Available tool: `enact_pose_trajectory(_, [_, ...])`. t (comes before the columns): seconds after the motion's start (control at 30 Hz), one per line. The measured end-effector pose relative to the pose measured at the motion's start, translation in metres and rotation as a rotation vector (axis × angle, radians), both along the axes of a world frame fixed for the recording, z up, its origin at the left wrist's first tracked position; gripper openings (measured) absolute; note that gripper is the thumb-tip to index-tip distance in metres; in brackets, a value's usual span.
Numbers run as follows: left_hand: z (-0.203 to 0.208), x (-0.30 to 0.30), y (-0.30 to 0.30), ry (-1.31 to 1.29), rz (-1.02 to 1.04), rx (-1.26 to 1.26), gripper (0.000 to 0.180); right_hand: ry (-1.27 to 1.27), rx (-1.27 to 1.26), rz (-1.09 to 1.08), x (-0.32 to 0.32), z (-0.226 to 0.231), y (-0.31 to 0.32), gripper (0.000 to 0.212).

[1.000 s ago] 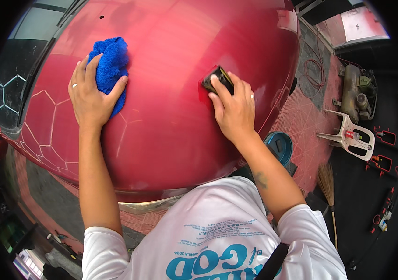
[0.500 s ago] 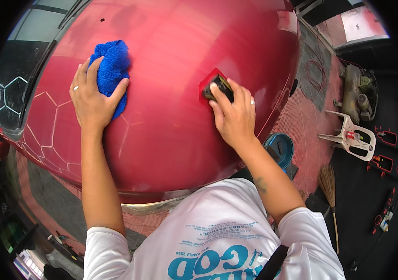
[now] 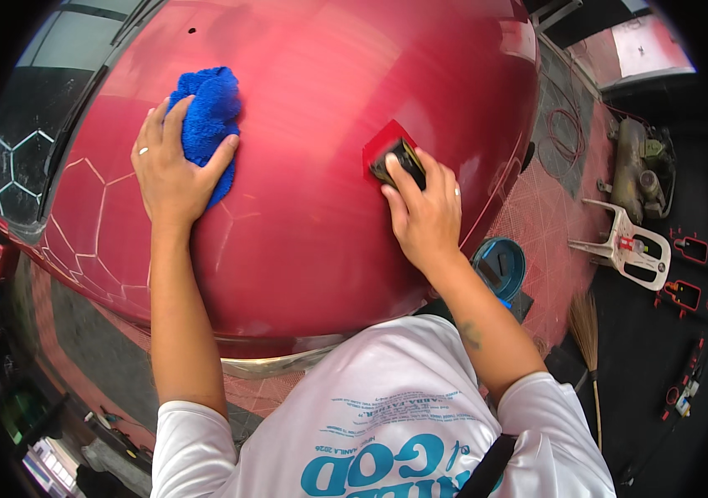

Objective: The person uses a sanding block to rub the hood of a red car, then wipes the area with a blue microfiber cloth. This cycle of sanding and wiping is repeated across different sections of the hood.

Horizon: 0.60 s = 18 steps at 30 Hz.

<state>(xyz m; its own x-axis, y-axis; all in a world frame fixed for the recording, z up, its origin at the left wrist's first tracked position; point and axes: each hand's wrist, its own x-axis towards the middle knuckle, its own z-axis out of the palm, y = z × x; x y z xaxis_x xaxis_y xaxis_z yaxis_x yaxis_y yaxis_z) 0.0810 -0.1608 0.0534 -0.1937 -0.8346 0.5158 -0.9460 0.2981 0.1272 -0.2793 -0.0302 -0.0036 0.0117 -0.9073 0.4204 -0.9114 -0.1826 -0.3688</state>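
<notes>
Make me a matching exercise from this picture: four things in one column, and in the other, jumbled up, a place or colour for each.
Things
1. blue cloth
2. dark block
3. plastic chair
4. broom

Places and colours
A. straw-coloured bristles
B. in the right hand
C. white
D. under the left hand

Right pairs: 1-D, 2-B, 3-C, 4-A

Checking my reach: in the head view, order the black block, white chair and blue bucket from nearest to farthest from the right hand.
1. Black block: in the right hand.
2. Blue bucket: right of that hand.
3. White chair: farther right.
</notes>
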Motion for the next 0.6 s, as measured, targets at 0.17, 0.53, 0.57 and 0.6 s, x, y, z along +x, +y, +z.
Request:
enact_pose_trajectory(0.17, [0.0, -0.001, -0.001, 0.007, -0.021, -0.018, 0.085, 0.046, -0.002, -0.012, 0.0, 0.006, -0.006, 0.052])
enact_pose_trajectory(0.53, [-0.003, 0.0, -0.001, -0.002, -0.01, -0.02, 0.084, 0.049, 0.004, -0.007, -0.002, -0.001, -0.003, 0.05])
enact_pose_trajectory(0.57, [-0.002, 0.0, -0.001, 0.005, -0.012, -0.019, 0.084, 0.04, 0.011, -0.003, -0.002, -0.002, -0.002, 0.05])
enact_pose_trajectory(0.6, [-0.002, 0.001, -0.001, 0.01, -0.013, -0.027, 0.084, 0.027, -0.061, 0.034, -0.003, -0.003, -0.002, 0.049])
